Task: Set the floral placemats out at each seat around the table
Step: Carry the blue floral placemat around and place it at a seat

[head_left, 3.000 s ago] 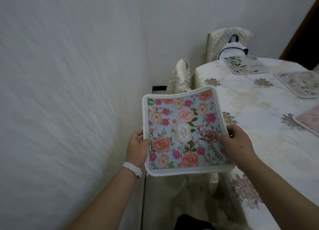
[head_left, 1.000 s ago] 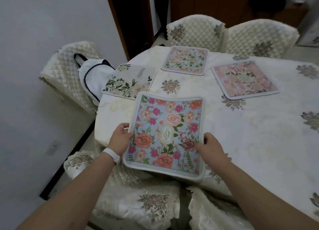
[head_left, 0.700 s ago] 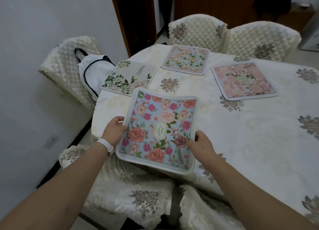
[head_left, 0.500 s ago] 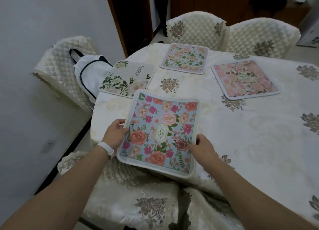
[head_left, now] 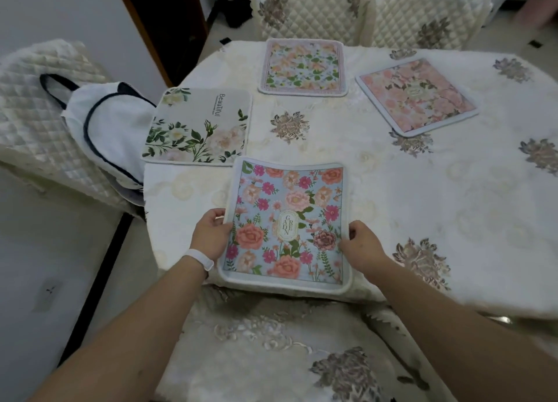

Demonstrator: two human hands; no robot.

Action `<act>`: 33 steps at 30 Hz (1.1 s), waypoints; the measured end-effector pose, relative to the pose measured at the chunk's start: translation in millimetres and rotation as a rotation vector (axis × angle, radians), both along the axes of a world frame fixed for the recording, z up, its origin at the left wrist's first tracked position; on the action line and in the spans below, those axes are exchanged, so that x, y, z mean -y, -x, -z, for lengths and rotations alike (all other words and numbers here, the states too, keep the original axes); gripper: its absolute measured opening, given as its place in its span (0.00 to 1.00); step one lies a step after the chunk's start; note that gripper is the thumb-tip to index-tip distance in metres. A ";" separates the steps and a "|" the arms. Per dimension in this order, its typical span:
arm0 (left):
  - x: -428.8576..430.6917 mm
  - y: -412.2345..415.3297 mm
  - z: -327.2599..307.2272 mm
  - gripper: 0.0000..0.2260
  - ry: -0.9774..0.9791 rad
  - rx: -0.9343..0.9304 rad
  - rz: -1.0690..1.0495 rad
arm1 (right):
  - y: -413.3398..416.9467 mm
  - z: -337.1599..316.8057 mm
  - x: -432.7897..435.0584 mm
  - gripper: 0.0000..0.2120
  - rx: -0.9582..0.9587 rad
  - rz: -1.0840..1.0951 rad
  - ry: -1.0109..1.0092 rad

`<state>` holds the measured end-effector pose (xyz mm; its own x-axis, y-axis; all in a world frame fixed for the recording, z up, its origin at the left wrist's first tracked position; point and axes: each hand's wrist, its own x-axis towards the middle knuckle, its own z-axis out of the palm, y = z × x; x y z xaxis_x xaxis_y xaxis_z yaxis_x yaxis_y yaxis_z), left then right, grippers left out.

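Your left hand (head_left: 211, 235) and right hand (head_left: 360, 246) each pinch a side edge of the blue floral placemat (head_left: 287, 223), thumbs on top, holding it at the near edge of the table (head_left: 422, 196), its near border just past the rim. A white band (head_left: 199, 258) sits on your left wrist. Three more mats lie flat on the cloth: a green-leaf placemat (head_left: 199, 129) just beyond yours, a pastel placemat (head_left: 303, 66) at the far side, a pink placemat (head_left: 415, 95) to the right. A white bag (head_left: 102, 129) rests on the left chair (head_left: 33, 114)
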<state>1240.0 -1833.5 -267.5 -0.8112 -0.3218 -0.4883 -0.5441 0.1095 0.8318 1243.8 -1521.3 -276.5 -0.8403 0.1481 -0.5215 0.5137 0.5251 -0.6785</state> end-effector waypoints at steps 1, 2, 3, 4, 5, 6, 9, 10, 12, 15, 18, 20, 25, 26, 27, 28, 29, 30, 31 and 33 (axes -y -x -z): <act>3.1 1.7 1.5 0.06 0.006 0.007 0.020 | 0.1 3.0 2.7 0.05 0.003 0.014 -0.012; 5.7 3.5 2.5 0.06 0.014 0.014 0.040 | 0.0 5.8 4.8 0.05 0.002 0.028 -0.022; 8.0 5.4 3.6 0.07 0.020 0.020 0.058 | -0.2 8.6 6.5 0.05 0.002 0.043 -0.032; 10.1 7.1 4.8 0.07 0.023 0.026 0.072 | -0.9 10.9 8.2 0.05 0.004 0.059 -0.040; 11.8 8.8 5.9 0.07 0.028 0.031 0.083 | -2.1 12.8 9.7 0.06 0.008 0.077 -0.043; 13.4 10.9 7.1 0.07 0.035 0.036 0.092 | -3.3 14.4 11.1 0.07 0.012 0.092 -0.044; 15.7 13.6 15.3 0.07 0.072 0.059 0.111 | -7.1 19.1 12.1 0.08 0.002 0.124 -0.054; 16.0 12.8 17.7 0.06 0.101 0.067 0.124 | -8.5 20.0 11.7 0.08 -0.007 0.127 -0.062; 16.9 10.2 20.7 0.05 0.236 0.075 0.213 | -11.6 20.6 10.5 0.07 -0.020 0.118 -0.077; 18.5 5.8 19.5 0.09 0.431 0.046 0.392 | -19.1 19.1 5.9 0.12 -0.029 0.099 -0.110; 19.7 -0.7 19.9 0.07 0.511 -0.016 0.477 | -29.0 15.8 -0.8 0.17 -0.023 0.063 -0.176; 22.6 -9.3 22.2 0.07 0.569 -0.040 0.534 | -38.0 15.9 -4.4 0.19 -0.034 -0.030 -0.283; 36.9 -34.9 34.3 0.27 0.688 -0.060 0.745 | -58.2 24.3 -7.9 0.27 -0.128 -0.383 -0.489; 40.1 -38.8 36.1 0.31 0.687 -0.045 0.784 | -61.3 25.8 -7.6 0.29 -0.134 -0.426 -0.511; 43.0 -41.6 38.0 0.35 0.697 -0.023 0.823 | -64.3 27.1 -6.8 0.31 -0.147 -0.460 -0.537; 45.7 -43.2 39.9 0.38 0.711 -0.002 0.855 | -67.2 28.2 -5.9 0.32 -0.164 -0.486 -0.562; 47.8 -44.5 41.5 0.40 0.723 0.011 0.878 | -70.0 29.1 -4.8 0.32 -0.180 -0.507 -0.582; 49.6 -44.8 42.6 0.42 0.727 0.016 0.895 | -72.7 29.6 -3.5 0.34 -0.187 -0.523 -0.596; 50.5 -45.7 43.4 0.43 0.722 0.014 0.908 | -75.1 29.9 -2.3 0.35 -0.186 -0.536 -0.605; 51.2 -48.3 45.7 0.43 0.712 -0.010 0.911 | -78.7 29.6 -0.6 0.36 -0.187 -0.548 -0.616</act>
<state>1288.2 -1884.7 -313.2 -0.8869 0.1849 -0.4234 -0.0158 0.9037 0.4279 1322.5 -1520.7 -306.2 -0.9405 -0.0937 -0.3266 -0.0141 0.9712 -0.2380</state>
